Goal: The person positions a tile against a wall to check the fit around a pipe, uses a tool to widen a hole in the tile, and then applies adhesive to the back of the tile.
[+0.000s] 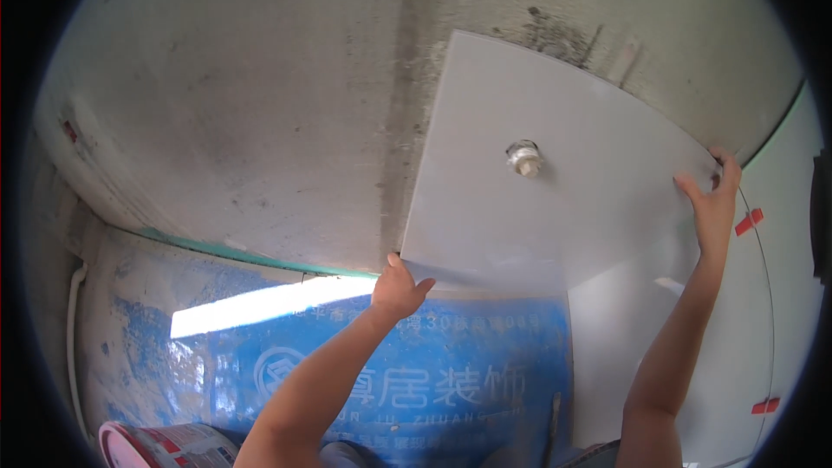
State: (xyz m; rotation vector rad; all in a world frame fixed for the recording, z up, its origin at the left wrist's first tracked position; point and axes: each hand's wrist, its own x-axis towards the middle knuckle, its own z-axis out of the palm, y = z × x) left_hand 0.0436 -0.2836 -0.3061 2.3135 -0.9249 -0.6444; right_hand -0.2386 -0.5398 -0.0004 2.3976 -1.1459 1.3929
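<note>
We have a large pale grey tile (520,234) up against a bare concrete wall (243,121), surrounding the metal pipe fitting (525,159) that juts out through it. Our right hand (712,195), to the right of the fitting, pinches the tile's upper right corner, thumb on the face and fingers hooked over the edge. Our left hand (401,288), below and left of the fitting, touches the tile's lower left corner, thumb spread from the fingers; we cannot tell whether it grips.

Above the fitting we see dark smears (559,39) on the concrete, and left of it a darker vertical band (403,104). Well to its right is a side wall (728,329) of pale panels, with red clips (750,222) along a seam. Beneath the fitting, a blue sheet (451,381) with white print covers the floor, dusty and scuffed toward the left. Below and left of the fitting lie a bright strip of light (269,305), a turquoise band (234,249) at the concrete's foot and, farthest off, a white pipe (73,338) and a red-rimmed tub (182,444).
</note>
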